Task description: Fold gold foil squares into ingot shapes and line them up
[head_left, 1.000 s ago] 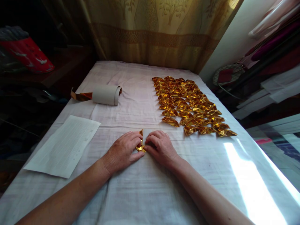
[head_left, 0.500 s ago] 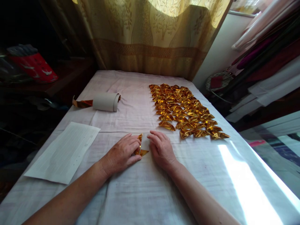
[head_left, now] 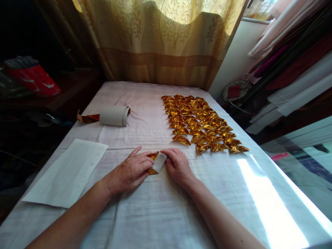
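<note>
1. The small paper, gold on some parts and pale on the rest, lies between the two hands, on the near side of the white cloth.
2. The left hand has hold of the paper's left end. Its fingers are bent a little and close together over the gold part, but one sticks out on the far side.
3. The right hand has curled fingers, with the tips at the paper's top right edge. I can't tell if its thumb is pinching the paper.
4. This looks like a folding step. To do it well, hold the left end firm so the paper can't slip on the soft cloth.
5. Match up the edges first. Then press along the fold slowly, from one end to the other.
6. Be gentle, because shiny paper may wrinkle or tear.
7. The folded gold shapes sit in rows, away from the hands. It's good to keep elbows off them.
</note>
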`<state>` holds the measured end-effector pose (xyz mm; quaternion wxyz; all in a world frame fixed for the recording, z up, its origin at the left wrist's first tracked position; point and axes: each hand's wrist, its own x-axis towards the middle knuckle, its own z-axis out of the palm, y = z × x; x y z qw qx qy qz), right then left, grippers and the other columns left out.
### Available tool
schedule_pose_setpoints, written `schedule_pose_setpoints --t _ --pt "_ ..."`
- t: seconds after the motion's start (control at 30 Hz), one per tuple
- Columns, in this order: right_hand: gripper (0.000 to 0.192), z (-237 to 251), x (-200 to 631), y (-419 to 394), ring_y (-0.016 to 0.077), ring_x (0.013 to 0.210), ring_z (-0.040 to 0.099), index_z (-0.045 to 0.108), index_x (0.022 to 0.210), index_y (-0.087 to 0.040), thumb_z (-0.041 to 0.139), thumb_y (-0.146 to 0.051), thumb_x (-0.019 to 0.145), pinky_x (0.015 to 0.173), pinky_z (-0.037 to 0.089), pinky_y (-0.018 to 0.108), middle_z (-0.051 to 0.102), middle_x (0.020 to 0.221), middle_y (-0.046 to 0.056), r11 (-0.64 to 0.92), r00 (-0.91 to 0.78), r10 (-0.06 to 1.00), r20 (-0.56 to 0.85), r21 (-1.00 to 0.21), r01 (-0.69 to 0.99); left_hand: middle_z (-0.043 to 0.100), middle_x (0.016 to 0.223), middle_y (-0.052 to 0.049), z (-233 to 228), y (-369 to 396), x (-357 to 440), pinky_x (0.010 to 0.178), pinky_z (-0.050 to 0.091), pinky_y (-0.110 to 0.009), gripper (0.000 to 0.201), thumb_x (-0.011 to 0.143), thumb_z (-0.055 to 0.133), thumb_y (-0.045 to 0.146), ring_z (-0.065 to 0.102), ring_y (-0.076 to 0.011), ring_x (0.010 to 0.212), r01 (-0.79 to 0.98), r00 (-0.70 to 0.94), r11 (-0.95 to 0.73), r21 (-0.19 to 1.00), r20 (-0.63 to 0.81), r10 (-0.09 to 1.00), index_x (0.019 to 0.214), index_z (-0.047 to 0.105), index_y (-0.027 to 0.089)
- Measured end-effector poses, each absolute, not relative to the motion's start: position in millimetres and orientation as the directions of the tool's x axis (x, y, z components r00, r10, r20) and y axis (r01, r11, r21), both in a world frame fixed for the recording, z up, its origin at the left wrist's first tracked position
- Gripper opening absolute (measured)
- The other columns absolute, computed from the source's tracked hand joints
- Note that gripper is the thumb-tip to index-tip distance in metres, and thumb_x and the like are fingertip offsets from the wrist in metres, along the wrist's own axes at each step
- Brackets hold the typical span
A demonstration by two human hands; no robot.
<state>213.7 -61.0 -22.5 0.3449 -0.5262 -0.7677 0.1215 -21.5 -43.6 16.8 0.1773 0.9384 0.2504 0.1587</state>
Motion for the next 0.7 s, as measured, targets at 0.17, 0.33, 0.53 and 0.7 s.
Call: schedule_pose_setpoints --t 0.17,0.33,0.53,0.7 --pt "0.038 -18 218 -60 0.0201 0.087 0.058 0.072 0.109 -0.025 0.055 -0.005 0.081 0.079 0.044 0.034 0.067 0.090 0.004 0.505 -0.279 0.833 0.478 -0.451 0.735 0.068 0.117 -0.003 13 -41 -23 0.121 0.013 -0.053 0.026 0.094 0.042 0.007 0.049 -0.0195 0.134 0.426 0.831 -0.835 0.348 0.214 0.513 0.101 0.061 0.023" --pt "0.019 -8 222 -64 0.0244 0.109 0.055 0.075 0.096 -0.028 0.064 -0.015 0.087 0.091 0.041 0.040 0.068 0.112 0.005 0.591 -0.399 0.756 0.519 -0.279 0.757 0.067 0.116 -0.004 11 -33 -27 0.113 0.030 -0.049 0.024 0.094 0.046 0.008 0.056 -0.0217 0.118 0.518 0.760 -0.832 0.196 0.341 0.554 0.092 0.066 0.022" --pt "0.013 -2 215 -71 0.0202 0.100 0.062 0.071 0.097 -0.024 0.062 -0.018 0.091 0.087 0.043 0.037 0.072 0.114 0.004 0.696 -0.569 0.708 0.418 -0.275 0.663 0.066 0.088 -0.002 9 -32 -29 0.083 0.046 -0.034 0.013 0.091 0.056 0.013 0.058 -0.0190 0.085 0.598 0.730 -0.791 0.130 0.319 0.604 0.084 0.065 0.020" --pt "0.014 -1 215 -73 0.0213 0.100 0.064 0.071 0.100 -0.023 0.061 -0.018 0.092 0.086 0.045 0.037 0.073 0.114 0.005 0.693 -0.578 0.718 0.388 -0.326 0.643 0.066 0.090 -0.005 9 -48 -17 0.082 0.049 -0.034 0.013 0.093 0.052 0.013 0.059 -0.0205 0.088 0.638 0.714 -0.758 0.137 0.262 0.649 0.091 0.064 0.019"
